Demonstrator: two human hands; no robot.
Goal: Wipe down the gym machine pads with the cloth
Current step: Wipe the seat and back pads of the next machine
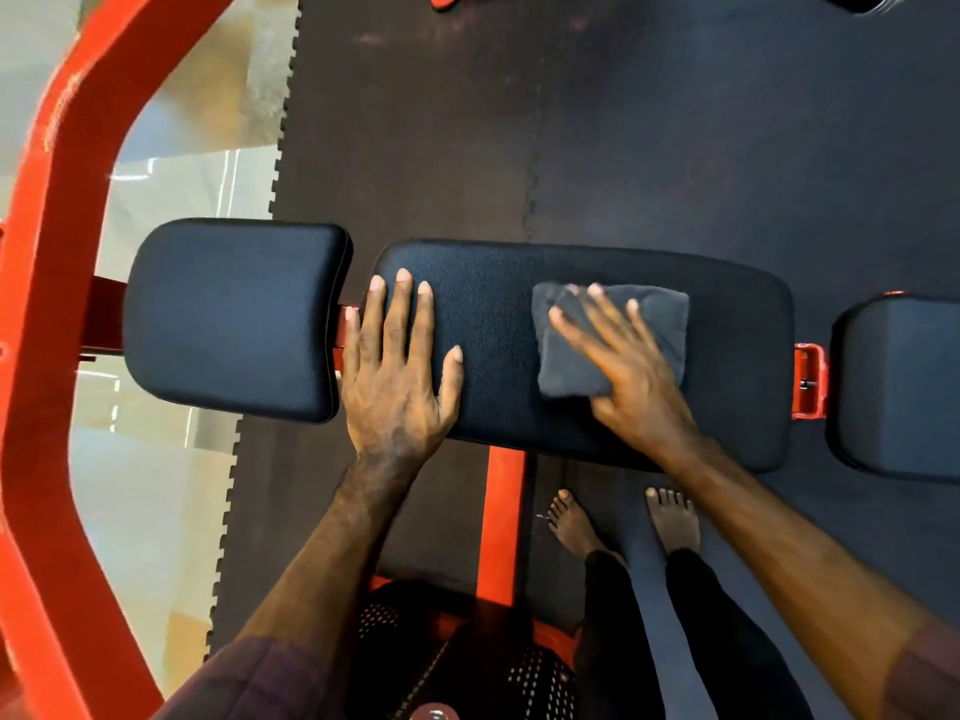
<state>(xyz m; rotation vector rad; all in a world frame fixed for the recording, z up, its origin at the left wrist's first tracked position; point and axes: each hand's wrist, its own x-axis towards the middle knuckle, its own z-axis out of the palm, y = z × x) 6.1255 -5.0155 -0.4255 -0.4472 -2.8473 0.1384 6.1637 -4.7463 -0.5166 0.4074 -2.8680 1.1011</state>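
A long black padded bench section [727,366] lies across the middle of the head view. A folded dark grey cloth [654,324] lies flat on its right half. My right hand [623,376] presses on the cloth with spread, straight fingers and covers its lower left part. My left hand [395,366] rests flat on the left end of the same pad, fingers straight. A shorter black pad [228,319] sits to the left, and another black pad [904,387] shows at the right edge.
A thick red machine frame [47,283] curves down the left side. A red support post [501,522] runs under the long pad. Dark rubber floor mats [623,122] lie beyond. My bare feet [618,517] stand below the pad.
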